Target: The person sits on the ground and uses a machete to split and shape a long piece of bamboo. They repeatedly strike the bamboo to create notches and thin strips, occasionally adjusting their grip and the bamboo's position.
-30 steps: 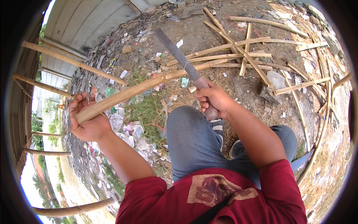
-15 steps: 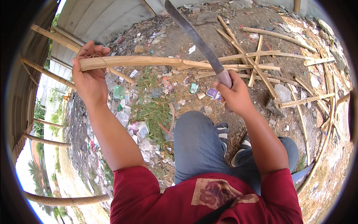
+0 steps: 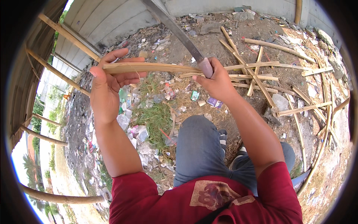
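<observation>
A pale split bamboo strip runs level in front of me. Its left end lies across the palm of my left hand, whose fingers are stretched out and spread, the thumb near the strip's tip. My right hand is closed round the light purple-grey handle of a machete. The long dark blade points up and to the left, past the strip. Beside the handle, the strip's right end meets my right hand; whether those fingers also grip it is hidden.
Several split bamboo pieces lie crossed on the ground at right. Litter and grass spread below my hands. A rock sits among the bamboo. A grey wall stands behind, and bamboo poles jut from the left.
My left hand has moved right and its fingers have spread further across the strip. My right hand has shifted left and up with the machete, against the strip.
</observation>
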Motion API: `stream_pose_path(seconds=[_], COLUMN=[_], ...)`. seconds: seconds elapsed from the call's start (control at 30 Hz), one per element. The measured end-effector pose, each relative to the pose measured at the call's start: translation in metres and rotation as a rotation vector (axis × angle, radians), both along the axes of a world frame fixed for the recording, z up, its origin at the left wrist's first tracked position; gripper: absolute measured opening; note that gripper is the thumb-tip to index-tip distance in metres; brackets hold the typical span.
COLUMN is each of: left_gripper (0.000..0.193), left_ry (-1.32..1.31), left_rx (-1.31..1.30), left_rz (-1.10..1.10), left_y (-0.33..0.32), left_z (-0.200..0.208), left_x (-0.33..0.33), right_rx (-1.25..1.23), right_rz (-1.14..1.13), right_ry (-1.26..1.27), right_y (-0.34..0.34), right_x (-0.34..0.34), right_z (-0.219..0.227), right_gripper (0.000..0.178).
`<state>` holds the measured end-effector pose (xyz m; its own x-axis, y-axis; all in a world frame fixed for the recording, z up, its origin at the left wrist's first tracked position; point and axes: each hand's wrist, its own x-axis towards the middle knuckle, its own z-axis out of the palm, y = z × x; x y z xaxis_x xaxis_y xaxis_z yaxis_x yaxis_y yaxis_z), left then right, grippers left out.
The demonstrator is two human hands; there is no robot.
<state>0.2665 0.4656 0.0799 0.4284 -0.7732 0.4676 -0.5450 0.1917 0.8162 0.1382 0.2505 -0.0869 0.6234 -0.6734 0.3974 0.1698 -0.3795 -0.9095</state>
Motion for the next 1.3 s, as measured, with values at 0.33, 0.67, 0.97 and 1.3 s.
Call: stream_pose_path(seconds=[0.33, 0.67, 0.97, 1.3], left_gripper=[0.062, 0.027, 0.061, 0.06], left_ry=[0.085, 0.17, -0.134, 0.224], left_rx=[-0.251, -0.364, -0.632, -0.558], left_rz=[0.022, 0.291, 1.124, -0.256], left_y=[-0.017, 0.047, 0.095, -0.041], left_z=[-0.057, -0.067, -0.066, -0.045], left_x=[0.005, 0.047, 0.134, 0.056], right_rx=[-0.152, -0.176, -0.186, -0.181], right_rz=[0.081, 0.002, 0.025, 0.019], right_ry=[0.119, 0.181, 0.225, 0.164], right_y=[0.015, 0.015, 0.018, 0.014], right_x=[0.041, 0.056, 0.067, 0.046], right_z=[0.033, 0.039, 0.04, 0.026], right_gripper=[0.039, 0.037, 0.039, 0.043])
